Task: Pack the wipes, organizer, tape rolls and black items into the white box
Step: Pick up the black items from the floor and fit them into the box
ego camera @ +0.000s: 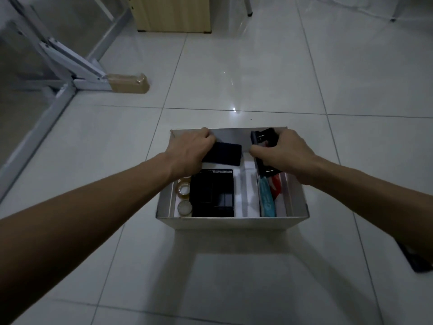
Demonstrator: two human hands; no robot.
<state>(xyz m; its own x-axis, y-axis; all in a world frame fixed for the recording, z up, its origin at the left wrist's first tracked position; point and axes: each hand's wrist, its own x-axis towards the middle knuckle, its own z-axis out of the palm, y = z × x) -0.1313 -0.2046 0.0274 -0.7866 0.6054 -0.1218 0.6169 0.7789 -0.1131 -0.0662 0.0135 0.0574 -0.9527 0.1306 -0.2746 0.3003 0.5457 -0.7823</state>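
The white box (232,222) stands on the tiled floor in front of me. Inside it, a black mesh organizer (212,193) sits left of centre, with two clear tape rolls (184,189) beside it along the left wall. A wipes pack (267,199) in teal and red stands on edge along the right wall. My left hand (187,150) is shut on a flat black case (226,154) over the box's far left. My right hand (281,151) grips a black device (263,138) over the far right corner.
A metal frame leg with a taped brown foot (128,83) lies at the left. A wooden cabinet (173,14) stands at the back. A dark flat object (419,259) lies on the floor at the right edge, partly behind my arm.
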